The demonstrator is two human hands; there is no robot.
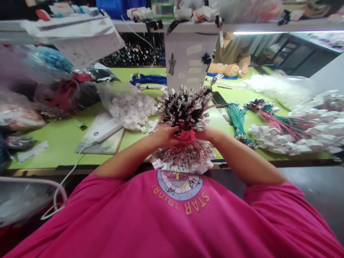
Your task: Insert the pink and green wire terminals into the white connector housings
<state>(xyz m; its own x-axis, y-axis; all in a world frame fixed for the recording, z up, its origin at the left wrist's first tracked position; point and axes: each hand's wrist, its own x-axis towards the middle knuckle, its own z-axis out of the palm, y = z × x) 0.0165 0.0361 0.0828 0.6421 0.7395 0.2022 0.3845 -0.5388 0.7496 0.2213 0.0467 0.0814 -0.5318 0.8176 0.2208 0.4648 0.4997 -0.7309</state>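
A thick bundle of red and black wires [186, 135] stands upright close in front of my chest. Metal terminals fan out at its top, and white plastic connectors spread at its lower end. My left hand [168, 135] is wrapped round the bundle's middle from the left. From the other side my right hand [206, 134] grips the same bundle, its fingers mostly hidden behind the wires. A clear bag of white connectors [131, 107] lies just left of the bundle. Green wires [237, 120] with metal ends rest on the table to the right.
On the green table [61, 136], a white device with a cable [107, 130] lies on a booklet. White connectors with red wires [295, 132] are heaped at right. A shelf [193, 27] crosses above. Across the table, a co-worker's hands [235, 69] handle small parts.
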